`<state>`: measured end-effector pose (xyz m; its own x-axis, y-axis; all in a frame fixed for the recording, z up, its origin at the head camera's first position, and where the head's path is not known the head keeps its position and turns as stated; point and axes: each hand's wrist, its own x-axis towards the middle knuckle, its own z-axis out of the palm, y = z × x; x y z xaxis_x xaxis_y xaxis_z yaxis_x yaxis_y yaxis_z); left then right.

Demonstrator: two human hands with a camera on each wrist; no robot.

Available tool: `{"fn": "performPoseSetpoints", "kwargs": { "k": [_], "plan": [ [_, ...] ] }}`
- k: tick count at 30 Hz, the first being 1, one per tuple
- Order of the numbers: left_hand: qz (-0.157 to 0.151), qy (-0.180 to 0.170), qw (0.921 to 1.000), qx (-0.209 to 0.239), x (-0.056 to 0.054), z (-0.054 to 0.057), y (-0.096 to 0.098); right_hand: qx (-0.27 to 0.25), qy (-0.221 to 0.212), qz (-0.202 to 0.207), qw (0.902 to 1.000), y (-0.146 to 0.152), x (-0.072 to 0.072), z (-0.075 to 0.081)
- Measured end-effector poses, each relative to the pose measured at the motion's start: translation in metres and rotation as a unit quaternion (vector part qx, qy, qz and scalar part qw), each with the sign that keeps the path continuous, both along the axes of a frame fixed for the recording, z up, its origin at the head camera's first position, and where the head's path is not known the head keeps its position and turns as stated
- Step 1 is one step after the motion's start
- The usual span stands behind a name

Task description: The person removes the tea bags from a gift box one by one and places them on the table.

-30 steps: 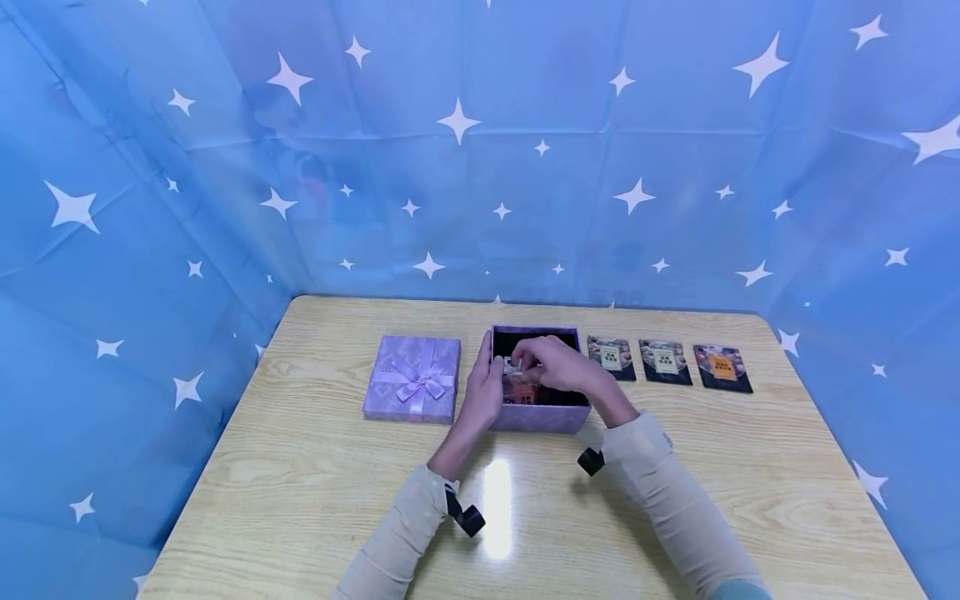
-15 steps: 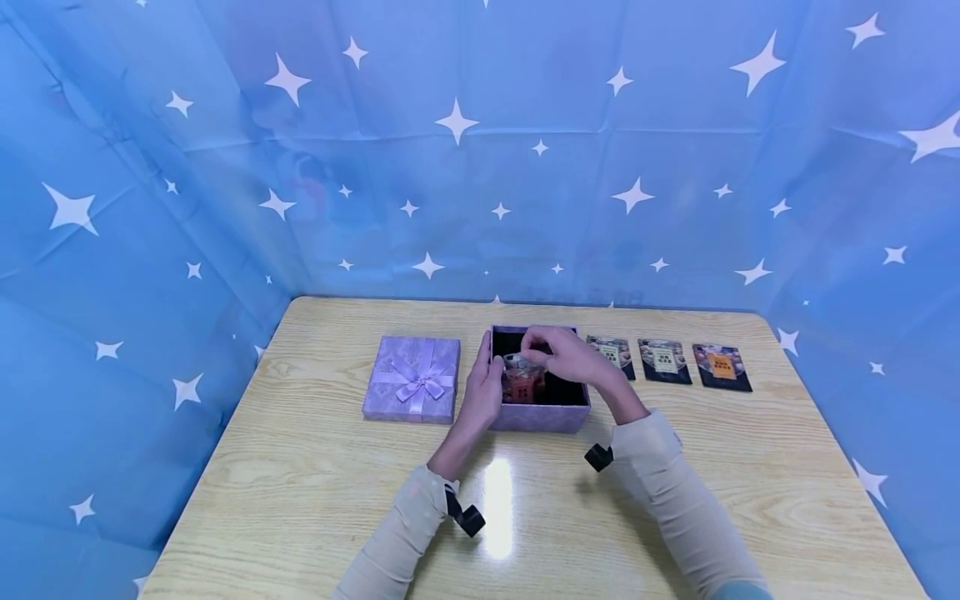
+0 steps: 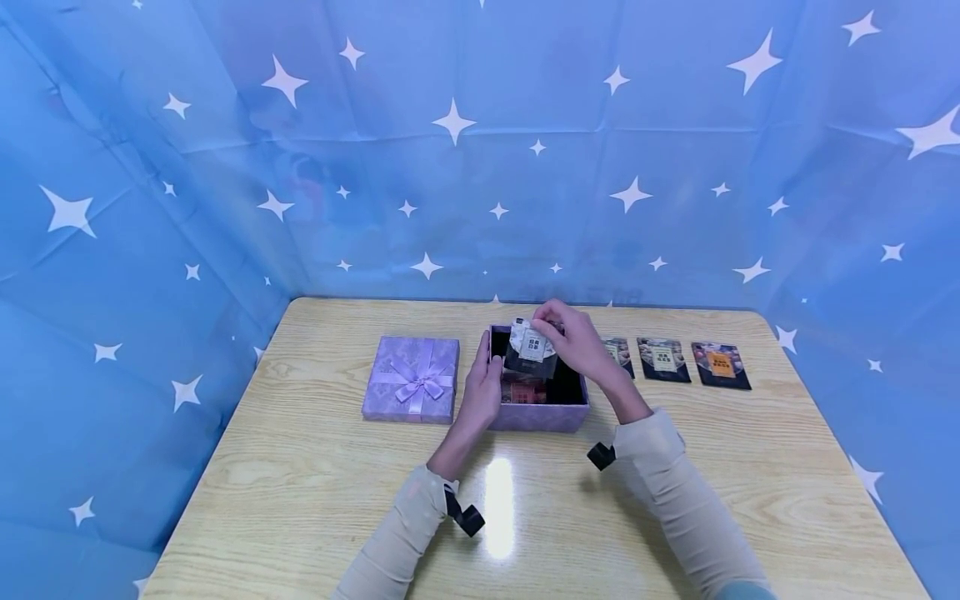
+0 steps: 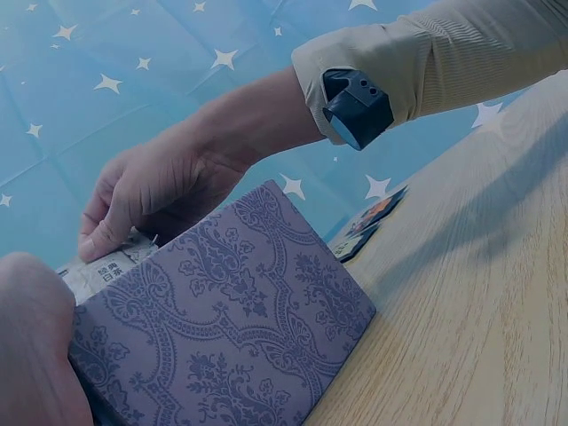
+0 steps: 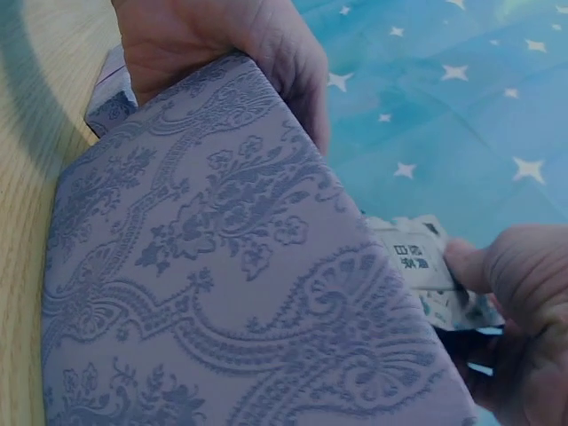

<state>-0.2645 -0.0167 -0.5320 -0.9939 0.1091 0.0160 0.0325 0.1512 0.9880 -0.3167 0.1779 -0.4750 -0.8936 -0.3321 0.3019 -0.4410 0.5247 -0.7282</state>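
Observation:
My left hand grips the left wall of an open purple patterned gift box, fingers along the outside and thumb at the rim. Between thumb and fingers, my right hand pinches the upper right of a flat sachet, light on top and black below, with a white label. It is tilted over the box opening; in the right wrist view the sachet shows above the rim. Inside the dark box a reddish packet lies at the left, partly hidden by the front wall.
Left of the box lies its purple lid with a ribbon bow. To the right, two sachets with pale labels and one with an orange label form a row on the wooden table. A starry blue cloth hangs behind.
My right hand has risen from inside the box, lifting the sachet up and toward the back, so its front now shows. The left hand has stayed on the box.

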Motion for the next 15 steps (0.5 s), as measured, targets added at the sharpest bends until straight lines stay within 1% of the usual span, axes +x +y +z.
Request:
{"fn": "performPoseSetpoints", "kwargs": {
  "k": [5, 9, 15],
  "plan": [
    [0.002, -0.003, 1.0000, 0.004, -0.0003, 0.0002, 0.0007, -0.009, -0.005, -0.011, 0.9999, 0.0033, 0.0006, 0.0028],
    [0.000, 0.002, 1.0000, 0.006, -0.0003, 0.0001, 0.0008, -0.008, -0.011, -0.010, 0.9999, 0.0056, 0.0024, 0.0050],
    [0.001, -0.002, 1.0000, 0.005, 0.0005, 0.0000, 0.0010, -0.006, -0.021, -0.009, 0.9997, 0.0096, 0.0058, 0.0092]
  ]
}}
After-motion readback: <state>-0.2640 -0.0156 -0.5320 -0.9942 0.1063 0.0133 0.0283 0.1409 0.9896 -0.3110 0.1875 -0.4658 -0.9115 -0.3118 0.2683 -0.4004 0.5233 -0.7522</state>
